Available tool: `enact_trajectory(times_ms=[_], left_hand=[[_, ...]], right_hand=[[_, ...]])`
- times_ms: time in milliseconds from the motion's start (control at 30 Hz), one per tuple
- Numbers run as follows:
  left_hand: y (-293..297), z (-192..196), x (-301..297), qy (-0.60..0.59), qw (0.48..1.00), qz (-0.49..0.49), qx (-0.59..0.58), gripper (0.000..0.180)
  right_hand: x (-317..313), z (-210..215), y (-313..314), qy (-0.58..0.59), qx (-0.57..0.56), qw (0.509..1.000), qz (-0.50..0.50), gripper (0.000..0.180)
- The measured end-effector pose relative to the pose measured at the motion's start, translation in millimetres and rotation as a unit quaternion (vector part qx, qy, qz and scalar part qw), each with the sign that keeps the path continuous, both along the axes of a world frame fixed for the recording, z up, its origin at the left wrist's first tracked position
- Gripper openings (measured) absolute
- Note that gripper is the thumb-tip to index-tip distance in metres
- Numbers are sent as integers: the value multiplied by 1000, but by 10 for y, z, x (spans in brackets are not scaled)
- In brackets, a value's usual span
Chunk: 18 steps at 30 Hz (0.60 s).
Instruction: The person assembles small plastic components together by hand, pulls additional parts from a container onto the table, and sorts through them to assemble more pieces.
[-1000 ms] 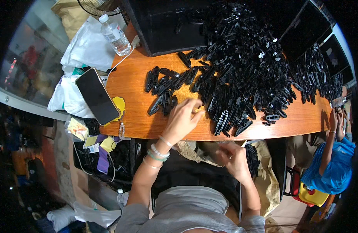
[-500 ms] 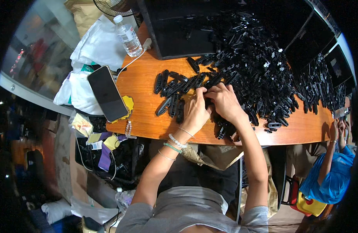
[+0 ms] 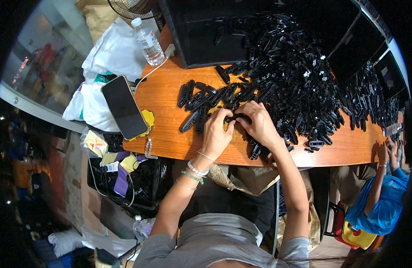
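A small, long black plastic piece (image 3: 236, 117), like a hair clip, spans the gap between my two hands. My left hand (image 3: 216, 134) pinches its left end between thumb and fingers. My right hand (image 3: 260, 126) is closed on the other end, covering much of the piece, so its exact shape cannot be made out. Just beyond and left of my hands, several similar black clips (image 3: 199, 100) lie loose on the orange wooden table (image 3: 163, 129). A large heap of black clips (image 3: 290, 76) rises beyond my right hand.
A phone (image 3: 124, 107) leans over the table's left edge, near a water bottle (image 3: 148, 44) and white bags (image 3: 112, 56). A black bin (image 3: 201, 42) stands at the back. Below left is a crate of black parts (image 3: 145, 183). A co-worker in blue (image 3: 378, 203) sits at right.
My hands have drawn slightly apart and my left hand has come a little nearer and left. The black piece between them now shows.
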<state>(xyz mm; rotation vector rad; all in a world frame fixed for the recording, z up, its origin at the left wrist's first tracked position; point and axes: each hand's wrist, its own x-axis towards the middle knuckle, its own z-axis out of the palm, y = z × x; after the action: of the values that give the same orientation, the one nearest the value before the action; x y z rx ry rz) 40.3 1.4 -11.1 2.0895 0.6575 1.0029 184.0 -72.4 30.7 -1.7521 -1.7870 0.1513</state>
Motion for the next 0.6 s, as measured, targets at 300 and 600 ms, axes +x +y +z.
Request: enact_trajectory(times_ms=[300, 600], left_hand=[[66, 158, -243, -221, 846, -90, -477, 14], [-109, 341, -410, -127, 893, -182, -392, 23]], right_hand=[[-232, 9, -275, 157, 147, 973, -88, 16], [-353, 4, -554, 176, 214, 956, -91, 19]])
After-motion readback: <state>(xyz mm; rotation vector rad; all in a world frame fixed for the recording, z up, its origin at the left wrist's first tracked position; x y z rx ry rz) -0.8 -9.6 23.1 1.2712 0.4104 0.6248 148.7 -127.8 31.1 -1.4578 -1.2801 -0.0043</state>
